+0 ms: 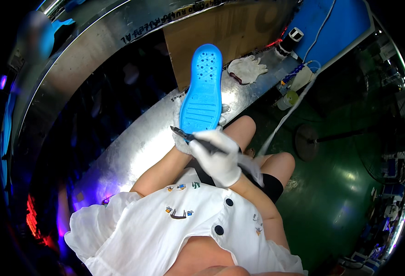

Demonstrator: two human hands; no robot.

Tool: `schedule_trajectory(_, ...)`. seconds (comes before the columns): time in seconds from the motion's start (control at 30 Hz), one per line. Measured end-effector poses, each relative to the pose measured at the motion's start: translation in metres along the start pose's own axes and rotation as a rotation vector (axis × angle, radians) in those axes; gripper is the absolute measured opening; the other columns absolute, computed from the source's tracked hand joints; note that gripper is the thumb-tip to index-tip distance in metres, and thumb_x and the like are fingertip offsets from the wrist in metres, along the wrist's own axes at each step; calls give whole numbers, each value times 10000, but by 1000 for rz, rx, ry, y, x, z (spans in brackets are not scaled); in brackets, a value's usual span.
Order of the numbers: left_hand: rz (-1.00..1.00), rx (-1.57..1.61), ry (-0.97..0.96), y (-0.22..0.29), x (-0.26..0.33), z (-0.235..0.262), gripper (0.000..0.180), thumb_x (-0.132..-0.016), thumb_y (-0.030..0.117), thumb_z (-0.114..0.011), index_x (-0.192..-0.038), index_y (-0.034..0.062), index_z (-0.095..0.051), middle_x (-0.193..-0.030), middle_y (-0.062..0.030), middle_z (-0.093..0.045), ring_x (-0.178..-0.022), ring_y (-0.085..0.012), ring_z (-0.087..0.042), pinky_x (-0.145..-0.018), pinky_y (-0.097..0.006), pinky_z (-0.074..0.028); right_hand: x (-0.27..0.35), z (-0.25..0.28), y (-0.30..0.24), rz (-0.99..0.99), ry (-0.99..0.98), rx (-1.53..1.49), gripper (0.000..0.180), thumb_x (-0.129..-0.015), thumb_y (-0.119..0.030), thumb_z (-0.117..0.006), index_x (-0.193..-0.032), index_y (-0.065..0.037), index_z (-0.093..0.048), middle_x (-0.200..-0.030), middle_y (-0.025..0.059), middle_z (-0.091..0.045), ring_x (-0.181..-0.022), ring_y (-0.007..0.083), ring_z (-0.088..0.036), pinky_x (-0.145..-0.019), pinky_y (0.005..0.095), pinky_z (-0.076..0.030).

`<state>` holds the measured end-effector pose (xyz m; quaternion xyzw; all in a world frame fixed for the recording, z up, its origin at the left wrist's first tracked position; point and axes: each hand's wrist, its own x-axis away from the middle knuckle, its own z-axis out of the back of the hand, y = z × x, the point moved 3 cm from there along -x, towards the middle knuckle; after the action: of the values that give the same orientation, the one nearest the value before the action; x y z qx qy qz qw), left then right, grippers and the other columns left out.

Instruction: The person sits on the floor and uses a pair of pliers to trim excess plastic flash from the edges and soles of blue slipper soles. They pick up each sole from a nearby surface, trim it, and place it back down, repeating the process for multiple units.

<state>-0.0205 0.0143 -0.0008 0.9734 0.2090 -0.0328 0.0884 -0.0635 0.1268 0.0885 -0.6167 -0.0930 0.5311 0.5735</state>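
A bright blue foam shoe sole (201, 99) stands toe up in front of me, with several small holes at the toe and ridges across its lower half. My left hand (182, 143), in a white glove, is mostly hidden behind the sole and grips it by the lower end. In my right hand (218, 158), also white-gloved, the fingers are closed around a dark-handled tool (180, 132) with a narrow pointed tip; its exact kind is unclear. That tip lies close to the sole's lower left edge. Whether it touches, I cannot tell.
A metal bench (115, 158) runs beside my legs. Lying on it is a white work glove (247, 70), near a brown cardboard sheet (230, 34). A black-and-white cylinder (290, 40) stands farther back. Pale cable (287, 112) hangs on the right, above green floor (328, 202).
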Motion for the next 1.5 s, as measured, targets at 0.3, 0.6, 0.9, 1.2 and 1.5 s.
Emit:
schedule_trajectory(0.3, 150, -191, -96, 28, -7, -4, 811, -923, 699, -375, -1451, 83, -388, -1281, -357, -511, -861, -440, -662, -582, -474, -590, 12, 8, 5, -211, -11, -53, 170, -783, -34, -750, -939, -30, -683, -832, 102, -680, -776, 197, -675, -690, 322, -530)
schedule_trajectory(0.6, 318, -608, 207, 71, -11, 8, 598, -956, 462, -541, -1280, -40, -573, -1272, -242, -594, -1081, -326, -643, -915, -454, -550, -6, 23, -8, 88, -388, 30, 234, -758, -20, -774, -982, -29, -705, -986, 116, -711, -858, 272, -698, -791, 327, -561)
schedule_trajectory(0.9, 3, -1503, -267, 92, -24, -3, 443, -893, 373, -685, -1184, 39, -662, -1107, -151, -675, -977, -235, -676, -865, -381, -566, -18, 38, -20, 186, -314, 252, 226, -726, -41, -782, -942, -56, -717, -1010, 100, -718, -767, 263, -679, -676, 320, -545)
schedule_trajectory(1.2, 393, -1351, -328, 104, -18, -45, 454, -934, 381, -620, -1262, 67, -615, -1220, -119, -628, -1093, -214, -623, -978, -346, -494, -13, 53, -15, 240, -344, 385, 242, -717, -95, -763, -952, -125, -716, -1030, 42, -719, -678, 217, -645, -615, 312, -542)
schedule_trajectory(1.5, 128, -1665, -217, 121, -28, 24, 501, -949, 433, -577, -1305, 80, -594, -1220, -137, -623, -1053, -180, -644, -942, -336, -530, -10, 58, -32, 395, -413, 605, 296, -678, -109, -731, -971, -151, -707, -1072, 25, -713, -580, 198, -584, -516, 304, -501)
